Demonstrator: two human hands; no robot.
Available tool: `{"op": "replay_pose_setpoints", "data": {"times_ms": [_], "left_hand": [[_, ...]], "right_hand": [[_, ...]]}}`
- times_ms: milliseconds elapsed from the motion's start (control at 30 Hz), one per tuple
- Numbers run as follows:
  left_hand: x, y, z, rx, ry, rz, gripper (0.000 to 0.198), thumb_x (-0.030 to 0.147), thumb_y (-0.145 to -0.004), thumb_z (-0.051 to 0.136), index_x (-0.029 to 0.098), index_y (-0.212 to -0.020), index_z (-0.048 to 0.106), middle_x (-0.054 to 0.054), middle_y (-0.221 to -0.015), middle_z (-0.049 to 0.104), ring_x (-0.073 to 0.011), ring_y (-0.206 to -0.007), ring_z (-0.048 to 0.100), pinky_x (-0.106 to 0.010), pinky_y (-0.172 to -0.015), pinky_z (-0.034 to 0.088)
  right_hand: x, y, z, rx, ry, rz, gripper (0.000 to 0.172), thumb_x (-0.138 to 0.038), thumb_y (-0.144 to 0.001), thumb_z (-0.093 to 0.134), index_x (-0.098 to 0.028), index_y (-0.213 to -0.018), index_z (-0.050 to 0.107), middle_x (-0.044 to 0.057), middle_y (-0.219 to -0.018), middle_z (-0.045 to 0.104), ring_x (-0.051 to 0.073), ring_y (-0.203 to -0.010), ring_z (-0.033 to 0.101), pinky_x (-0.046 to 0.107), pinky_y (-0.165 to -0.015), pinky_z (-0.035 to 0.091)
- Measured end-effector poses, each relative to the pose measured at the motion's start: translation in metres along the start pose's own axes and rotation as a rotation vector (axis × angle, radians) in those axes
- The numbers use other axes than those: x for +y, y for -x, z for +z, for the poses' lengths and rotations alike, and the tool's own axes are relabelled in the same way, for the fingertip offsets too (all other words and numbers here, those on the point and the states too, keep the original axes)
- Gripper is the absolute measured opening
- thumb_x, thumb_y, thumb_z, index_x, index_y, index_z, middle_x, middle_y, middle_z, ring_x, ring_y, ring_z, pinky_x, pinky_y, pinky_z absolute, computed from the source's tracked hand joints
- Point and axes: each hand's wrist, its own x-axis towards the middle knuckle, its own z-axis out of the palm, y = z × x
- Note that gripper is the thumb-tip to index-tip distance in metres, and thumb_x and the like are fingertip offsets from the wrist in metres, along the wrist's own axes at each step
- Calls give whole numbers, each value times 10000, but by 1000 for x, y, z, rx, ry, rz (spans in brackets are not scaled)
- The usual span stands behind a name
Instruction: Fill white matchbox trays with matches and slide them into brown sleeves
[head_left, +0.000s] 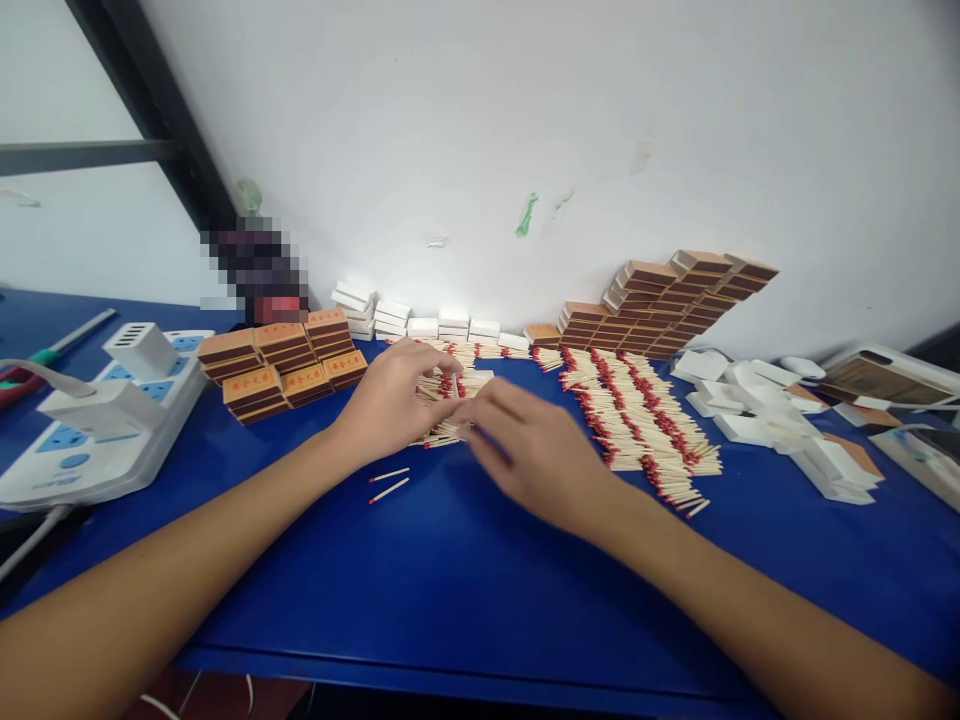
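My left hand (397,395) is closed, thumb and forefinger around a small white matchbox tray (478,382) above a pile of matches (442,440). Right beside it, my right hand (532,450) has its fingertips pinched together at the tray's near side. Whatever those fingertips hold is hidden and slightly blurred. Two loose red-tipped matches (389,489) lie on the blue table in front of my left hand. To the right of my right hand spread long rows of matches (630,415) with red heads.
Stacked brown matchboxes stand at left (277,370) and against the wall at right (652,310). White trays (454,322) line the wall between them. More loose white trays (772,410) are heaped at right, near a phone (892,375). A power strip (112,430) lies at left.
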Motion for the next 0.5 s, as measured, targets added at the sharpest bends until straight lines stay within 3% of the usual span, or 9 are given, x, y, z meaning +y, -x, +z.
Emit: {"op": "replay_pose_setpoints", "data": {"times_ms": [100,200,333,500], "left_hand": [[-1,0,-1,21,-3,-44,269,319,-823,890,211,-1036,764,-41,-1031,793,-248,-1008,705,-421,-948,546],[0,-1,-2,29,-4,-69,300,344,-813,898,211,-1047,765,-48,-1068,797,-258,-1032,703,-426,-954,546],[1,-2,-3,24,-15,-65,298,347,-817,895,206,-1044,764,-46,-1065,800,-256,-1015,707,-420,-946,545],[-5,-2,-3,18,-34,-70,298,349,-811,898,218,-1044,765,-47,-1064,799,-263,-1023,711,-420,-924,553]], "right_hand": [[-25,-1,15,-140,-129,-99,215,-332,-1076,569,-184,-1190,676,115,-1139,684,252,-1081,654,385,-883,570],[-38,-6,26,-223,-216,-29,241,-348,-1021,676,-155,-1164,689,122,-1155,669,266,-1107,641,411,-928,567],[-40,-13,28,-278,-295,104,138,-293,-1028,669,-158,-1020,696,94,-1100,664,224,-1024,646,382,-903,558],[-36,-11,27,-317,-204,84,142,-265,-1048,629,-161,-975,693,88,-1044,663,215,-976,645,365,-875,551]]}}
